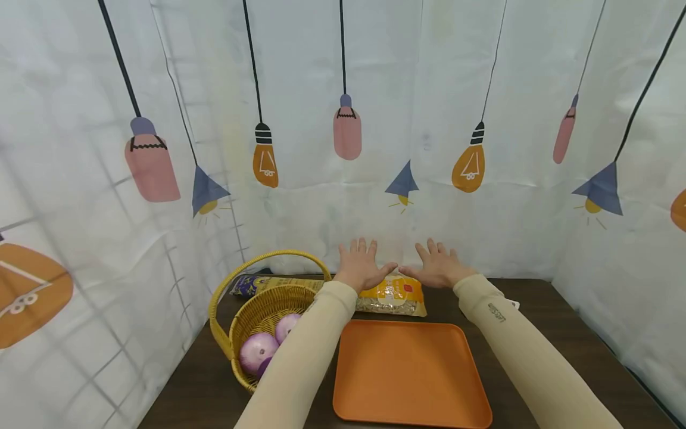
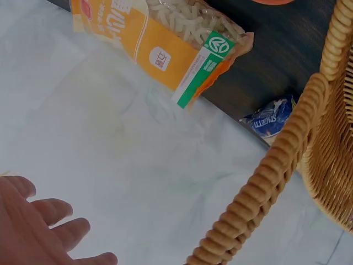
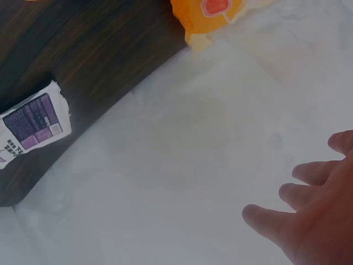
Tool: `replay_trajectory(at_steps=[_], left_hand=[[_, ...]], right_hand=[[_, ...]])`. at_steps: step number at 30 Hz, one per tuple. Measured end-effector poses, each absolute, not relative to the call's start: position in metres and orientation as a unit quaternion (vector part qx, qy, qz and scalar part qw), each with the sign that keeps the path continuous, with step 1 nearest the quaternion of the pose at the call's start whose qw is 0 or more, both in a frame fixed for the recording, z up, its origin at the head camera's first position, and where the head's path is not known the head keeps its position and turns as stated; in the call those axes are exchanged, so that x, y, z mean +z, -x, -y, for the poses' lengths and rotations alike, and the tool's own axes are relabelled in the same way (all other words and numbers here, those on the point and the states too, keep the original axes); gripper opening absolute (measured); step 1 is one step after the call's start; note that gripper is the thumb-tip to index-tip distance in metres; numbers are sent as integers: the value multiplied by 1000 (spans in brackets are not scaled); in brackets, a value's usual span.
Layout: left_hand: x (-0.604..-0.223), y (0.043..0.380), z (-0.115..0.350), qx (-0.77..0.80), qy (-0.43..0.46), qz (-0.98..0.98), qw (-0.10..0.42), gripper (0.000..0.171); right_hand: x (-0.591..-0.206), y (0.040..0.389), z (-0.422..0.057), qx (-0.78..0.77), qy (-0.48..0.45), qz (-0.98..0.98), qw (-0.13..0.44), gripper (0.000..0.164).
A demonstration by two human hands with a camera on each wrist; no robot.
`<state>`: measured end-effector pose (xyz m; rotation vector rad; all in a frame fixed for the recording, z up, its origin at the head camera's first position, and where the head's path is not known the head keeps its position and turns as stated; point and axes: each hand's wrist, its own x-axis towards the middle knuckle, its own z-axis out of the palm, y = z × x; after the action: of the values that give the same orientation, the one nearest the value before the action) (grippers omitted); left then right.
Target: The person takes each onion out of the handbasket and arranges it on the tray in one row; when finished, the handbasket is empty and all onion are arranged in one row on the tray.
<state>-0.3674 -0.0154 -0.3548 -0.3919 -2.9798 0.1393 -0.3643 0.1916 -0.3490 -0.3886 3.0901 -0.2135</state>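
Note:
Both hands reach out over the far side of the table with their fingers spread, holding nothing. The left hand (image 1: pixel 360 268) is above the left end of a yellow-and-clear food bag (image 1: pixel 393 300); the left wrist view shows pale short pieces through its window. Near that bag's right end hovers the right hand (image 1: pixel 436 269), thumb pointing toward the left thumb. In front of the bag lies an orange tray (image 1: pixel 407 372). A wicker basket (image 1: pixel 243 328) with a tall handle holds purple onion-like round things (image 1: pixel 259 350), partly hidden by the left sleeve.
Behind the basket lies a long blue-and-yellow packet (image 1: pixel 257 285), marked spaghetti in the left wrist view. A white packet with a purple label (image 3: pixel 36 124) lies at the table's far right, mostly behind the right sleeve in the head view. Printed curtains (image 1: pixel 332 220) surround the dark table (image 1: pixel 541 310).

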Motion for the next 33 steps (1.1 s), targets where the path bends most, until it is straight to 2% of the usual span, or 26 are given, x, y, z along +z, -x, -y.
replay_trajectory(at_steps=[7,21,29,33], left_hand=[[-368,360,18,9,142,989,39,91],[-408,313,28,-64,231,971,-16,89],[-410,287,43,-134,267,954,3,91],[-411,270,55,-182,272,945,18,82]], right_hand=[[-361,357,-199,-76,139,-987,-1,96],[-411,331,-198,-70,190,-979,7,93],[-441,309,-185,-145,224,-964,9,90],[-451,299,-175,-191,238,-952,7,83]])
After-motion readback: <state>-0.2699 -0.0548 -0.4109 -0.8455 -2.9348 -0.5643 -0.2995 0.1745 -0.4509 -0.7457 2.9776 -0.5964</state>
